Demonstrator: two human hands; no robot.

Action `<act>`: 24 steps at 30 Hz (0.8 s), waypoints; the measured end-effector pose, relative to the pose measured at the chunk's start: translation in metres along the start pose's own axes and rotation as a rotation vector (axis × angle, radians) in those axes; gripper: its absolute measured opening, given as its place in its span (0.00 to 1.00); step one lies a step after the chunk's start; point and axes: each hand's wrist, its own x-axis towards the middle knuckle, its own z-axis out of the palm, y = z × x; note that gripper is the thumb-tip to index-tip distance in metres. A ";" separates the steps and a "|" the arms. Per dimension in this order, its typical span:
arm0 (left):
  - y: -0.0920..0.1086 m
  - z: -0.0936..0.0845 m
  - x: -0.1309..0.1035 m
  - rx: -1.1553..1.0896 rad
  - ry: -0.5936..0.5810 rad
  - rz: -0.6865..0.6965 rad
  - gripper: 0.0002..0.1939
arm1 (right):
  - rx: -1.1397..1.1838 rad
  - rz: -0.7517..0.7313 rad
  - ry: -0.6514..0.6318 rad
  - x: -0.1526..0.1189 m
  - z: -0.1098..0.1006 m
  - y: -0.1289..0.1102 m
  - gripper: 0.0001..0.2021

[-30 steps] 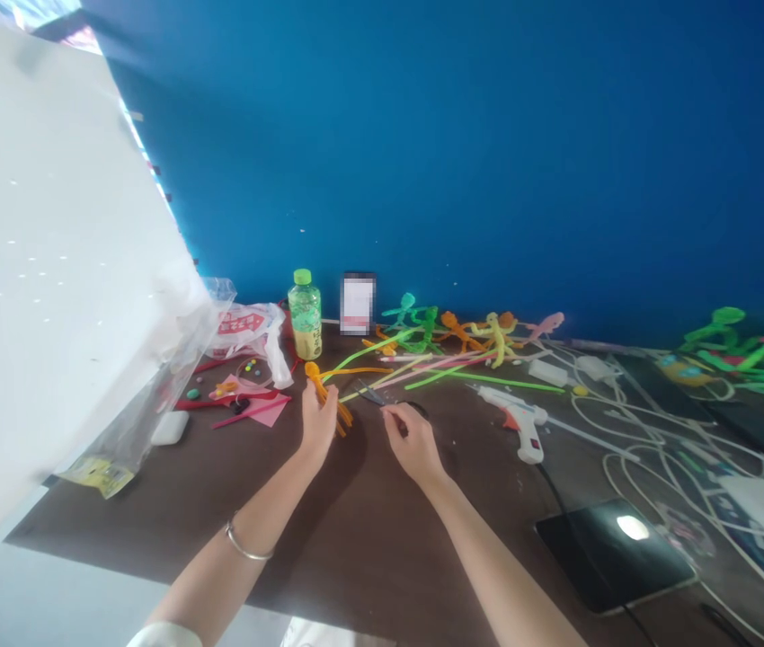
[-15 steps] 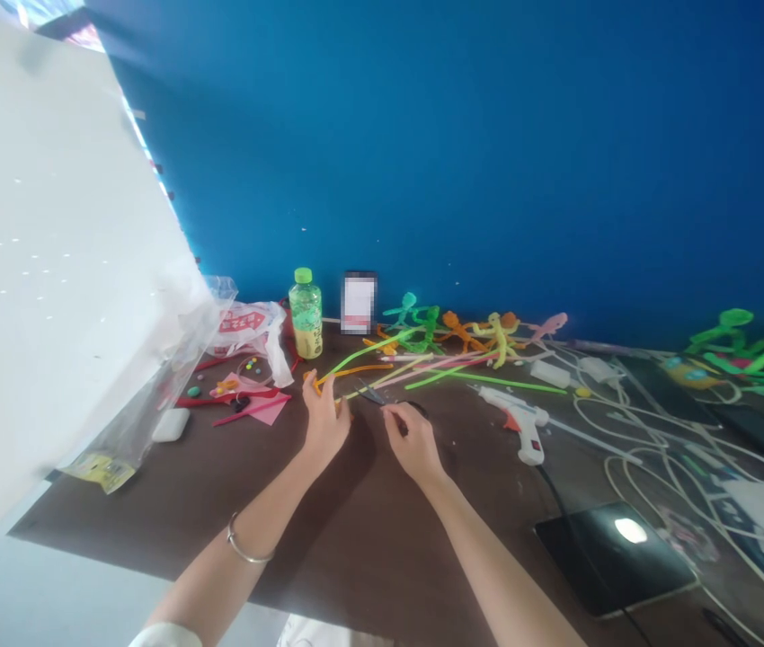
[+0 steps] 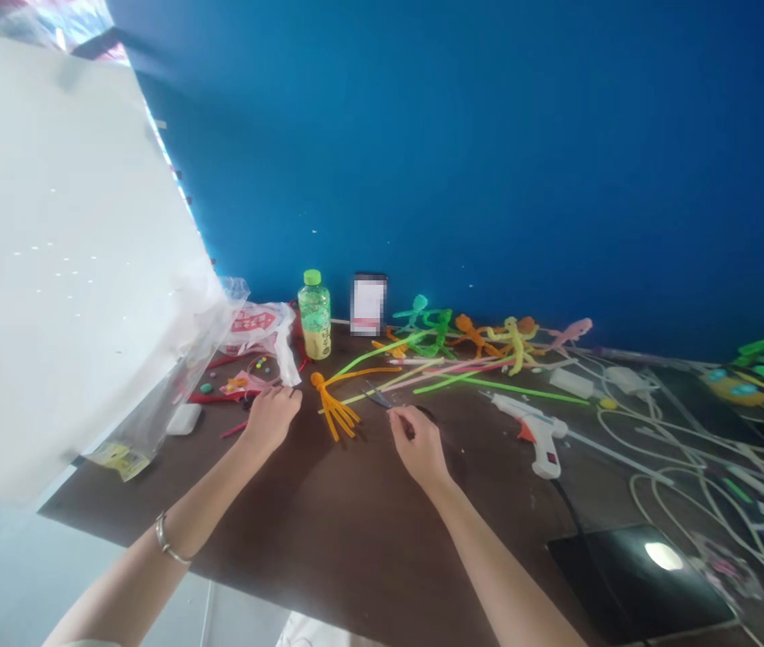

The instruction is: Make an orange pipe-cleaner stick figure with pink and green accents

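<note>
While unheld, figure (image 3: 333, 410) far from edge (image 3: 253, 589)

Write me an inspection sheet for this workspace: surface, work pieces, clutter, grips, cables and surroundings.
Surface: dark brown tabletop, crowded along its back and right.
Work pieces: orange figure lying untouched, strands splayed; scissors beside it; loose fuzzy strips behind.
Clutter: bottle upright; glue gun lying down; plastic bag crumpled.
Grips: left grip by the pink sheet, contents unclear; right grip holds the scissors.
Cables: white cables looped at right; black cord from the glue gun.
Surroundings: blue wall behind; white panel at left.
</note>
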 end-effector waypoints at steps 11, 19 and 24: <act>0.069 0.016 0.023 -1.507 0.234 -0.327 0.16 | 0.564 0.233 -0.013 0.001 -0.004 -0.020 0.12; 0.081 0.061 0.010 -1.260 0.072 -0.247 0.12 | 0.784 0.485 0.098 0.007 -0.010 -0.020 0.12; 0.082 0.059 0.003 -1.112 -0.022 -0.145 0.09 | 0.750 0.475 0.102 0.005 -0.007 -0.020 0.11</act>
